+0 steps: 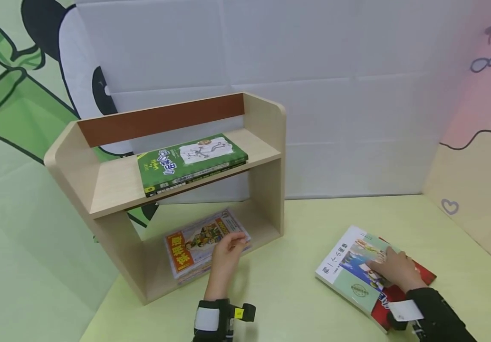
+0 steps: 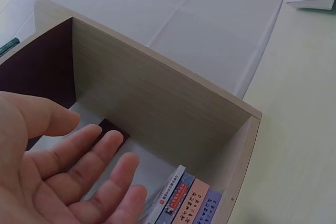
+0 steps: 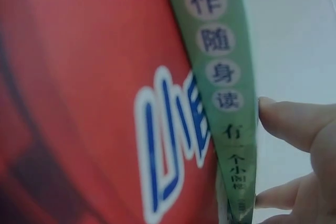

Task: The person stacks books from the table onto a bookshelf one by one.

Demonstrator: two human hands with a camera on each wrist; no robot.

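My left hand (image 1: 226,256) is at the lower shelf of a small wooden bookshelf (image 1: 266,190), above a short stack of books (image 1: 204,240) with a red and yellow title panel. In the left wrist view the fingers of this hand (image 2: 79,166) are loosely bent with nothing between them, near the book spines (image 2: 189,200). On the right, my right hand (image 1: 397,270) rests on a green and white book (image 1: 358,289), which overlaps a red book (image 1: 426,273). The right wrist view shows thumb and fingertips touching beside the green spine (image 3: 226,72).
Two green books (image 1: 189,161) lie flat on the upper shelf. The bookshelf stands at an angle on a pale yellow table (image 1: 309,228). White cloth (image 1: 335,118) with printed cartoon figures hangs behind, and a beige and pink panel (image 1: 480,190) stands at the right.
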